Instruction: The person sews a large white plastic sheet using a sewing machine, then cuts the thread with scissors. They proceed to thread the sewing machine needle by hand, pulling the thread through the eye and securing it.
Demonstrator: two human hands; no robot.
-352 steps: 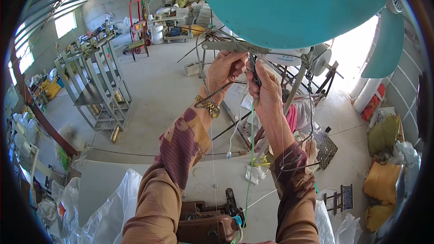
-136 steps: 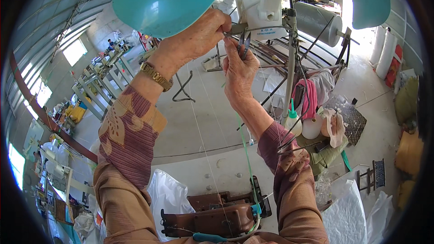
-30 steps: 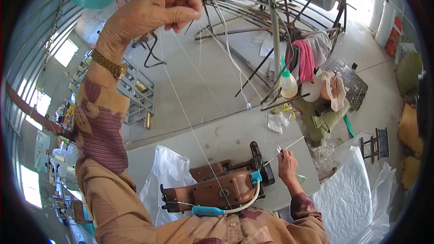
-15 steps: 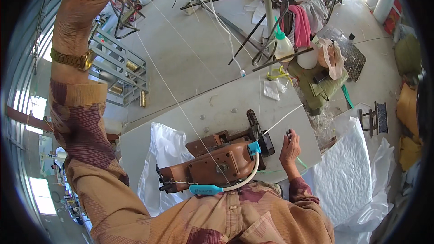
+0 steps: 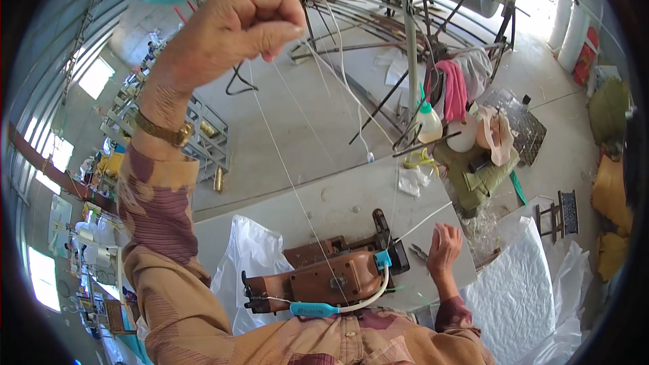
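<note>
My left hand (image 5: 236, 37) is raised high at the upper left, thumb and fingers pinched together. Whatever is between the fingertips is too fine to make out. A thin white thread (image 5: 287, 172) runs from behind this hand down to the brown sewing machine (image 5: 338, 282) in front of me. My right hand (image 5: 444, 249) is over the table at the machine's right, fingers loosely bent and apart, holding nothing visible. Small dark snips (image 5: 419, 252) lie just left of it. A white gooseneck with a light-blue handle (image 5: 314, 309) curves along the machine's near side.
White plastic sheeting (image 5: 247, 263) lies left of the machine, and a white sack (image 5: 514, 284) is on the right. Beyond the grey table (image 5: 318, 196) stand a metal pole (image 5: 412, 61), an oil bottle with a green nozzle (image 5: 428, 125) and a pink cloth (image 5: 451, 88).
My left hand has come lower and to the right in view. My right hand has let go of the dark snips, which now lie beside it. The whole view has shifted somewhat.
</note>
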